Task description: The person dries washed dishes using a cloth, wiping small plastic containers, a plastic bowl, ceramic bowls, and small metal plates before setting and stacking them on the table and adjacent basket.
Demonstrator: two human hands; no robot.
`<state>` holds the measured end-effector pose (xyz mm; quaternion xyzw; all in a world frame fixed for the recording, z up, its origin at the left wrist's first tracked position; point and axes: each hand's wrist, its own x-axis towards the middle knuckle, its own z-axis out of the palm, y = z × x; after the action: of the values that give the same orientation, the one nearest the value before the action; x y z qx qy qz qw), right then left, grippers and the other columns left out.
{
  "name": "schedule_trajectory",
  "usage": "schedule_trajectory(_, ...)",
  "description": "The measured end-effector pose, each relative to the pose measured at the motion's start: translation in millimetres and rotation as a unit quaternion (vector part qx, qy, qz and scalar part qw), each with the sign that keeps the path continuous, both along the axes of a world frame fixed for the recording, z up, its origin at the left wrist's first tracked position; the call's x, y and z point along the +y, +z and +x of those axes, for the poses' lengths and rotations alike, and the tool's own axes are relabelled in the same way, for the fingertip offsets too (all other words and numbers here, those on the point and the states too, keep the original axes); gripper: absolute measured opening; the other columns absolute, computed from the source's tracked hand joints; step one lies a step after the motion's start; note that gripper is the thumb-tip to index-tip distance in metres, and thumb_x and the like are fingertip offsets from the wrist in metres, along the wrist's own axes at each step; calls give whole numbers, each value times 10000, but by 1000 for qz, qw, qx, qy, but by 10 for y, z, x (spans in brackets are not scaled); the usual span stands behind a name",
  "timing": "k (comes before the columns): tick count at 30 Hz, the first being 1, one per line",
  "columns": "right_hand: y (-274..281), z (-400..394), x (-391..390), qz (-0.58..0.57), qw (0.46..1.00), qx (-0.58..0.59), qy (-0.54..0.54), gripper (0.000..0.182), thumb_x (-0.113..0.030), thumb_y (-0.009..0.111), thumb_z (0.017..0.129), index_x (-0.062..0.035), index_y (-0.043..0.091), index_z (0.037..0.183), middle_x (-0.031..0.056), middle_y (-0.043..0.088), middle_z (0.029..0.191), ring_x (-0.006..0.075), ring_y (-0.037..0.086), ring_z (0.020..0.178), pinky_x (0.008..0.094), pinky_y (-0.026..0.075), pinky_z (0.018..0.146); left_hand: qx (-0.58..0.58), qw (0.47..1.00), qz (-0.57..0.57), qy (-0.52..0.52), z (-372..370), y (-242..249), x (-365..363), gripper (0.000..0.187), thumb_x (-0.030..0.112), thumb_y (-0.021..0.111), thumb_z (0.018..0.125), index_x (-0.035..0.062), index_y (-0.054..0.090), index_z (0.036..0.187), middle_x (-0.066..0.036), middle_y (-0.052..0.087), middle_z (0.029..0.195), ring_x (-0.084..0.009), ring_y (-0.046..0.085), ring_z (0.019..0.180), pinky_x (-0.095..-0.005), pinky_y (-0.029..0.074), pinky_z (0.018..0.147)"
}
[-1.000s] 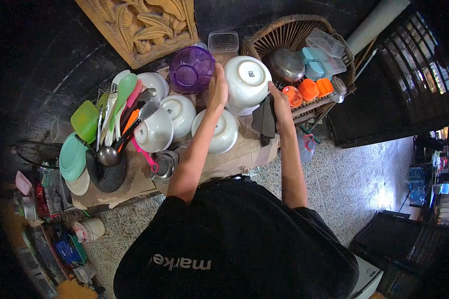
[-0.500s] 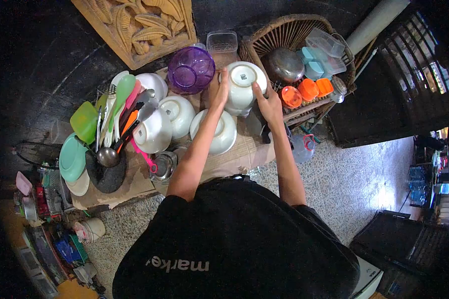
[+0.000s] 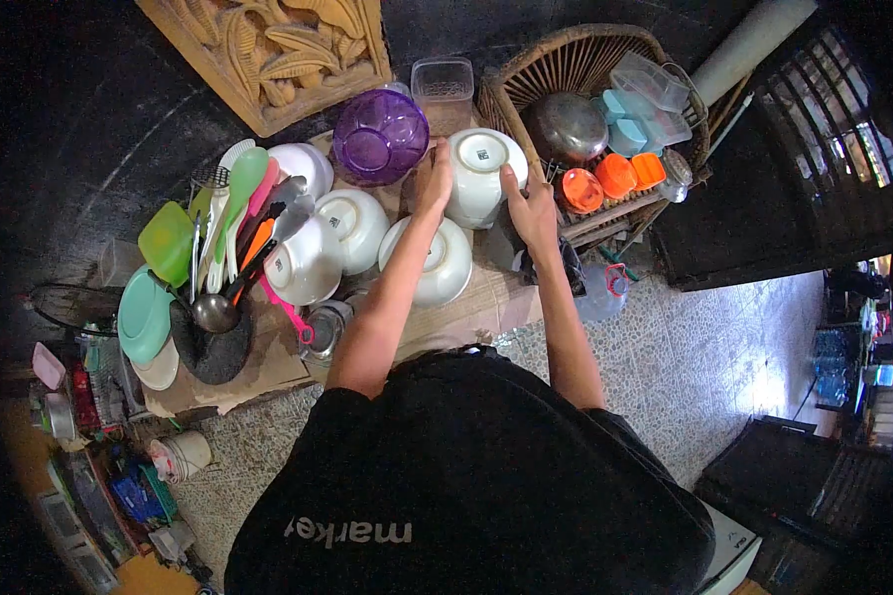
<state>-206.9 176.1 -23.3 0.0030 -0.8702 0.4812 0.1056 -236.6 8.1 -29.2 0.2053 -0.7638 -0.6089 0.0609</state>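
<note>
A white bowl (image 3: 481, 183) is upside down between my two hands, its round foot with a small dark mark facing up. My left hand (image 3: 435, 180) is pressed along one side of it, and my right hand (image 3: 534, 213) grips the opposite side with the thumb up near the base. Just beyond my left hand stands a translucent purple bowl (image 3: 379, 139). Under my left forearm another upturned white bowl (image 3: 445, 268) is partly covered. Further left are more upturned white bowls, among them one bowl (image 3: 352, 233) and a bowl (image 3: 306, 263) beside the utensils.
Ladles and spatulas stand in a dark stone mortar (image 3: 208, 352) at the left, by green plastic dishes (image 3: 145, 315). A wicker basket (image 3: 511, 94) at the right holds a metal pot (image 3: 566, 129), orange containers and clear boxes. A carved wooden panel (image 3: 278, 59) leans behind.
The held bowl sits very slightly lower in view, and its lower side looks narrower than before. Both hands keep their hold on its sides and have barely moved.
</note>
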Motion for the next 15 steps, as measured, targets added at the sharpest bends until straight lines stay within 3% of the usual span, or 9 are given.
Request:
schedule_trajectory(7,83,64,19,14,999,-33,9,781,-595,533,877,86,521,1260,354,539,1176,454,526,1124,447,430,965,-3,998,-31,-47,0,17,-82,669,539,280,971,9,564,1262,-264,570,1249,-402,507,1215,-428,363,1025)
schedule_trajectory(9,136,103,-10,20,999,-36,-1,781,-586,540,878,85,508,1276,362,532,1189,458,540,1112,451,441,953,-17,996,-22,-85,-32,21,-118,635,489,286,1004,-29,561,1250,-244,574,1257,-327,518,1219,-386,373,1009)
schedule_trajectory(15,74,96,-18,47,998,-31,-32,788,-584,549,874,74,487,1302,366,529,1188,466,556,1103,461,453,939,-15,994,-26,-109,-36,2,-133,630,459,249,1023,-47,562,1231,-250,585,1235,-337,532,1199,-390,371,1011)
